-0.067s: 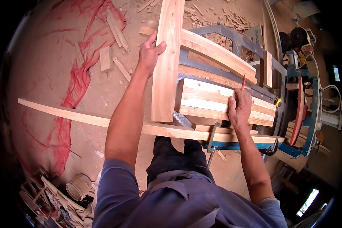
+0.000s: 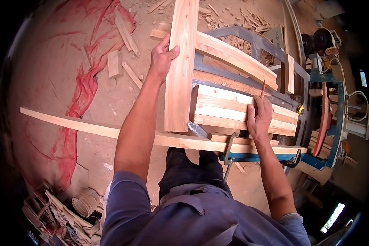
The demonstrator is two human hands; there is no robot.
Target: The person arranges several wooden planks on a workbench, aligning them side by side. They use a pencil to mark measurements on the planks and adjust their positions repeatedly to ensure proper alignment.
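My left hand [image 2: 163,58] grips the left edge of a wide wooden board [image 2: 182,78], thumb on its upper face and fingers hidden beneath. The board runs lengthwise away from me, its near end beside a group of wooden beams [image 2: 221,104]. On those beams rests my right hand [image 2: 260,115], with a red pencil [image 2: 263,87] held between its fingers, tip pointing away. Behind the beams lies another wooden beam [image 2: 233,59], partly covered by the board.
A long timber [image 2: 188,142] crosses in front of me, with a metal clamp [image 2: 230,149] on it. A grey frame [image 2: 229,32] stands beyond the beams. Blue metal machinery [image 2: 339,119] is at right. Red sheeting [image 2: 86,88], offcuts and a white bucket [image 2: 85,203] lie left.
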